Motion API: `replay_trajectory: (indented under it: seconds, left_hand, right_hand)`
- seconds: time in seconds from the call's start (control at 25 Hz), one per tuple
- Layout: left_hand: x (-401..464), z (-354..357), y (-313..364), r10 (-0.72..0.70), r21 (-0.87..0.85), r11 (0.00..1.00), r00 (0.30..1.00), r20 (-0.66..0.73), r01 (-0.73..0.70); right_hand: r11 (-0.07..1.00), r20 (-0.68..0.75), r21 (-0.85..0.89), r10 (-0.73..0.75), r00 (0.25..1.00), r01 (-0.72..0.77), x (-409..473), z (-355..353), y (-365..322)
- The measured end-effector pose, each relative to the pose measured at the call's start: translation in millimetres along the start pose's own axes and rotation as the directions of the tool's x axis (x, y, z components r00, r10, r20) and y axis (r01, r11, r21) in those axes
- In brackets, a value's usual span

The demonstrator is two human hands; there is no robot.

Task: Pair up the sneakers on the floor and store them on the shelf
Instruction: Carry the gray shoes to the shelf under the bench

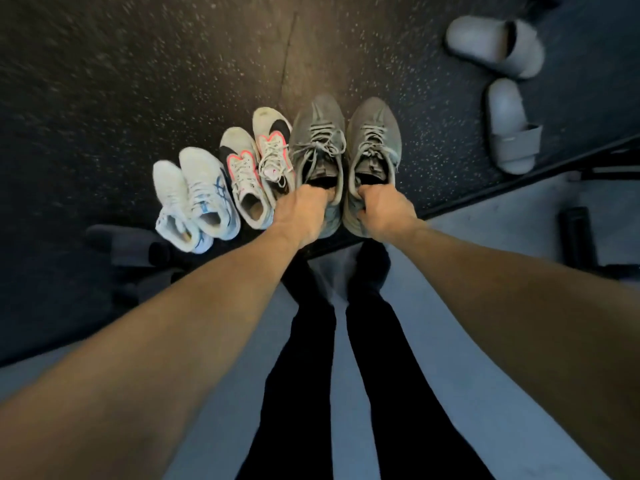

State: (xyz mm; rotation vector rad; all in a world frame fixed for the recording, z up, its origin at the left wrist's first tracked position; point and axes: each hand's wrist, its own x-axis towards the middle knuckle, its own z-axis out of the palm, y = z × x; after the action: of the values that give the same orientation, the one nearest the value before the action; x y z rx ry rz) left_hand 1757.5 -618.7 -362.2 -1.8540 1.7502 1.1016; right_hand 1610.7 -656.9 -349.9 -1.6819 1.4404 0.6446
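Sneakers: grey pair (346,147) gripped at heel collars, left hand (301,213) and right hand (384,211) each grasping 1.
Risk: loose laces snagging the neighbouring pink-trimmed pair (258,168) when lifted, likely breaking the row.

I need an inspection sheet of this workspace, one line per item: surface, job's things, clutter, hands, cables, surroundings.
Surface: dark speckled floor, meeting a pale grey floor nearer the person.
Job's things: three pairs side by side: white sneakers with blue stripes, white sneakers with pink and black trim, grey laced sneakers.
Clutter: two pale grey slide sandals, apart from the row.
Hands: left hand grips the left grey sneaker's opening; right hand grips the right one's.
Cables: nothing seen.
Surroundings: dark blurred objects at both edges; shelf not in view.
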Motion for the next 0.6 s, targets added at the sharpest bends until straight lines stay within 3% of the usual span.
replay_trajectory:
  seconds: [0.28, 0.6]
  left_hand:
    - [-173.2, -112.1, 62.2, -0.049, -0.155, 0.987, 0.999, -0.008, 0.047]
    - [-325.6, -186.4, 108.7, -0.032, -0.137, 0.990, 0.994, -0.107, 0.017]
  right_hand:
    - [0.999, 0.027, -0.011, -0.041, 0.999, 0.041, -189.6, -105.3, -42.2]
    - [0.976, -0.043, -0.084, -0.204, 0.978, 0.200, -344.9, -158.7, -71.2]
